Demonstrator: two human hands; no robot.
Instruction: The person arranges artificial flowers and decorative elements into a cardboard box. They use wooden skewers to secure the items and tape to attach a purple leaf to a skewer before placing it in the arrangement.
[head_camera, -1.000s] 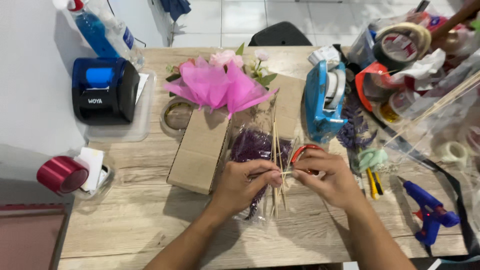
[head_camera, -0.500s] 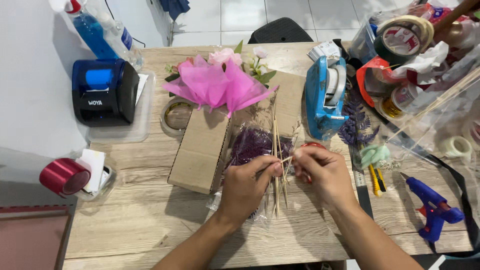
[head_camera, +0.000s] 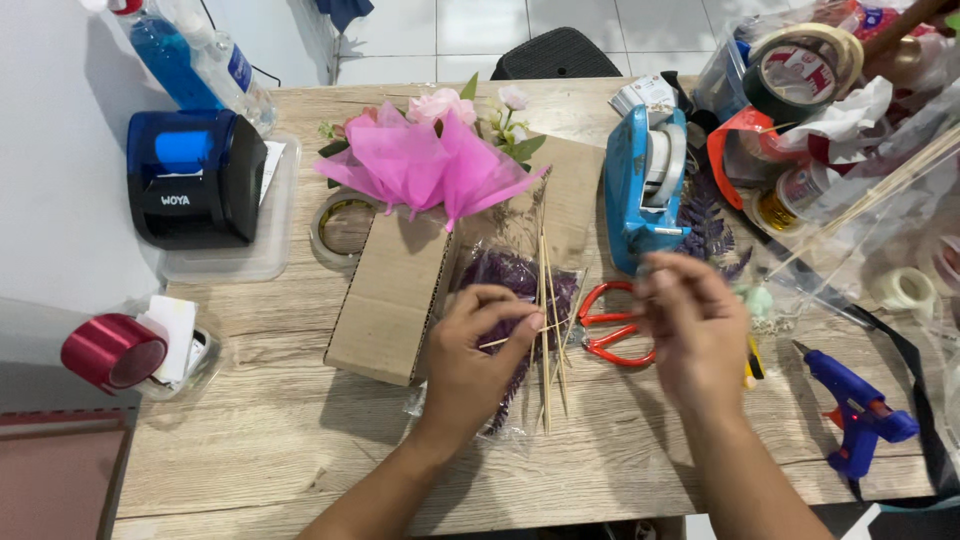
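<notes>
Evidently left hand (head_camera: 478, 352) pinches thin wooden skewer (head_camera: 512, 337) over grainy table (head_camera: 250, 430).

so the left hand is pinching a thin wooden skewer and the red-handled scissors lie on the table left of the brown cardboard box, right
Not quite. In the head view the red-handled scissors lie on the table to the right of the brown cardboard box, between the two hands. The left hand does pinch a thin wooden skewer.

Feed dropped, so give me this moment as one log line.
left hand: pinching thin wooden skewer | right hand: raised, blurred, above red scissors | beside: blue tape dispenser, cardboard box
</notes>
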